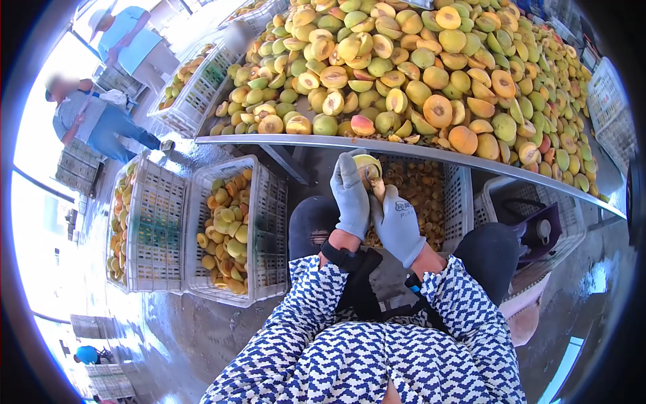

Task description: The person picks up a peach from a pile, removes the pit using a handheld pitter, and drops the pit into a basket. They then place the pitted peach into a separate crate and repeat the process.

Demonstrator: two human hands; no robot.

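My left hand (350,198), in a grey glove, is closed around a yellow-green peach half (363,161) just below the table's front edge. My right hand (400,225), gloved the same way, grips a small pitting knife (378,190) by its light brown handle. The tool's head meets the cut face of the peach half; its exact shape is too small to tell. Below both hands, between my knees, a crate (457,202) holds many small brown-orange fruit scraps.
A metal-edged table (323,141) heaped with peach halves (437,111) stands ahead. Left of me are white crates (269,222) with cut peaches. A crate (572,232) with a dark bag is at right. Two people (87,111) stand far left on the wet floor.
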